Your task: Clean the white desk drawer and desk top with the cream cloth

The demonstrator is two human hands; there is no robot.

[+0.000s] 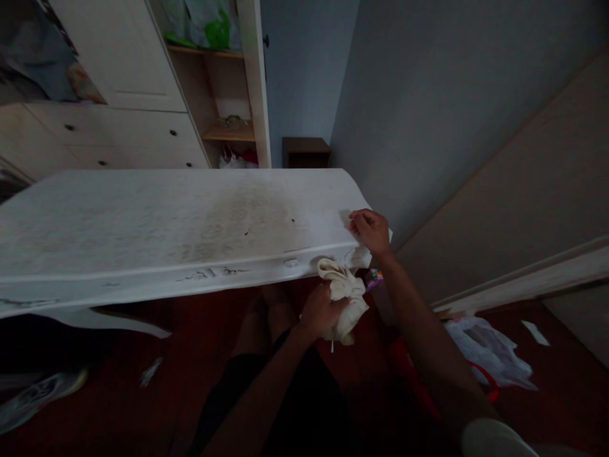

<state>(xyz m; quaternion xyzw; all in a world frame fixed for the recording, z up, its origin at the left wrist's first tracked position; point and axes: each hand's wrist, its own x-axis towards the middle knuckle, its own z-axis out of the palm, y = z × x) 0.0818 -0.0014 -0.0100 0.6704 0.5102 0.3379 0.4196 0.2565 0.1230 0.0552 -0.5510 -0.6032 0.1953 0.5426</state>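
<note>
The cloth (pixel 351 301) looks light, limp, easily bunched at its folds; left grip (pixel 320 311) clenches it, right grip (pixel 370 230) half-curls, contents unclear.

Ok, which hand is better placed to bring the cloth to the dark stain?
Probably the left hand: it grips the cloth near the table's front edge, while the right hand, at the table's right end, shows no cloth.

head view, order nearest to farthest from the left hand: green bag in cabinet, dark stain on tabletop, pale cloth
1. Pale cloth: held in the left hand
2. Dark stain: ahead, slightly left, on the tabletop
3. Green bag: beyond the tabletop, on a cabinet shelf
</note>
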